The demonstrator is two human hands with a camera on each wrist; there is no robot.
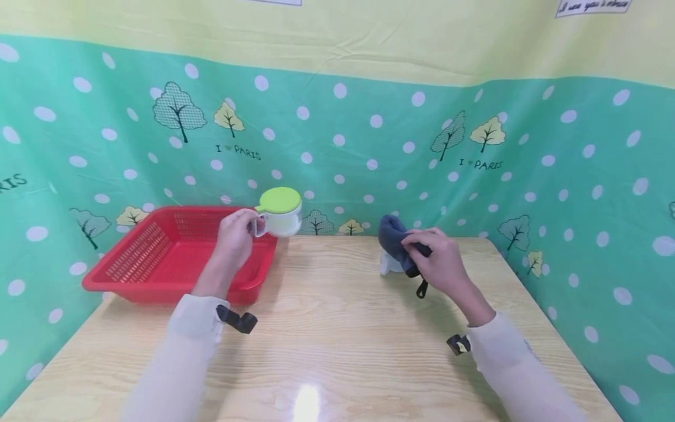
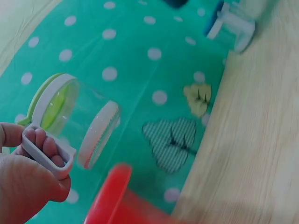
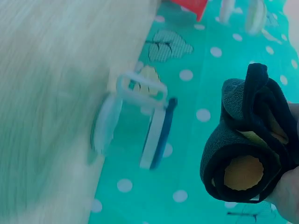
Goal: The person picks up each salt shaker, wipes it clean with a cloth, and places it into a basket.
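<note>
My left hand (image 1: 234,234) grips the pale handle of a clear jar with a green lid (image 1: 281,214), held up over the right side of the red basket. In the left wrist view, fingers pass through the handle loop (image 2: 49,156), and the jar's body looks see-through. My right hand (image 1: 439,261) pinches a rolled dark blue cloth (image 1: 391,234) with black edging and a small black loop (image 1: 422,289). Its open end shows a tan inside in the right wrist view. Behind the cloth stands a second clear jar with a blue lid (image 3: 162,137), partly hidden in the head view.
A red slotted plastic basket (image 1: 174,293) sits at the back left of the wooden table (image 1: 337,328). Close behind the table hangs a green and yellow curtain (image 1: 348,117) with white dots and printed trees.
</note>
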